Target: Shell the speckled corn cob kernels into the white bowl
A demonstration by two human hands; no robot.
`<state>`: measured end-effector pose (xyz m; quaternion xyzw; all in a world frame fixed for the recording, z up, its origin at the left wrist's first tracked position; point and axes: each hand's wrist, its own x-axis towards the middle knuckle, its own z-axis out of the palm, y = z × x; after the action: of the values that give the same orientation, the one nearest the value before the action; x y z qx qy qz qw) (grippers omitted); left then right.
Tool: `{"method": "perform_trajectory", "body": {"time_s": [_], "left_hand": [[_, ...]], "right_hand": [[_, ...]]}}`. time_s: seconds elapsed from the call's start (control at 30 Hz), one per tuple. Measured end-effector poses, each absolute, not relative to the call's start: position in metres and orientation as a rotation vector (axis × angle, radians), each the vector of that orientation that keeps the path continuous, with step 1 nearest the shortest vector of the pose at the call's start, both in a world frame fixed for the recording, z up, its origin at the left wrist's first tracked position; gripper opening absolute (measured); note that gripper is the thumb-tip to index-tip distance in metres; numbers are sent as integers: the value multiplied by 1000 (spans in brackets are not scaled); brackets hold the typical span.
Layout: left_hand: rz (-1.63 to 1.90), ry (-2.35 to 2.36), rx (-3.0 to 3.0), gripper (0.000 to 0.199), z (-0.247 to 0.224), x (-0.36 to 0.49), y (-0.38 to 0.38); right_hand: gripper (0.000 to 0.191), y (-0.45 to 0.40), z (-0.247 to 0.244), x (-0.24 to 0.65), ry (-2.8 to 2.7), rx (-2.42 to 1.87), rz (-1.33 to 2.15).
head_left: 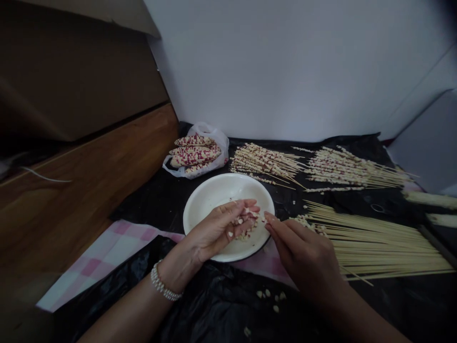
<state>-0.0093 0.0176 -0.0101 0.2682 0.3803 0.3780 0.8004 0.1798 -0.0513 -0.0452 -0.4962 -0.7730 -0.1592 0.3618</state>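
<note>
My left hand [223, 226], palm up and cupped over the white bowl [200, 200], holds several loose corn kernels [240, 221] in cream and dark red. More kernels lie in the bowl under it. Just right of those fingers, at the bowl's right rim, my right hand [300, 243] is pinched shut. A small pale kernel [263, 220] shows at its fingertips; whether a stick is also in the grip is hidden. Beyond the right hand lie bare bamboo skewers [378, 243], and a few kernel-covered ends [309, 223] show beside its knuckles.
A plastic bag [222, 140] with several speckled corn cobs [195, 155] lies behind the bowl. Skewers threaded with kernels form two piles, one nearer [264, 161], one farther right [339, 167]. Loose kernels [276, 297] dot the black sheet [214, 305]. A wooden panel [135, 147] bounds the left.
</note>
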Motion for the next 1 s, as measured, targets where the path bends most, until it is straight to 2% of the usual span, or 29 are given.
{"method": "perform_trajectory", "body": {"time_s": [0.1, 0.23, 0.3, 0.73, 0.87, 1.0], "left_hand": [[820, 698, 470, 28, -6, -16, 23], [809, 561, 505, 72, -9, -26, 29], [809, 555, 564, 81, -10, -28, 30], [874, 839, 559, 28, -2, -21, 28], [975, 921, 515, 23, -4, -21, 31], [980, 893, 448, 28, -4, -21, 33]], "right_hand": [[26, -49, -44, 183, -1968, -1315, -446], [25, -48, -43, 184, -1953, -1310, -457], [25, -48, -42, 184, -1955, -1305, -455], [25, -48, -43, 185, -1968, -1282, -443], [26, -48, -43, 185, -1967, -1285, -440], [25, -48, -43, 185, -1960, -1292, -442]]}}
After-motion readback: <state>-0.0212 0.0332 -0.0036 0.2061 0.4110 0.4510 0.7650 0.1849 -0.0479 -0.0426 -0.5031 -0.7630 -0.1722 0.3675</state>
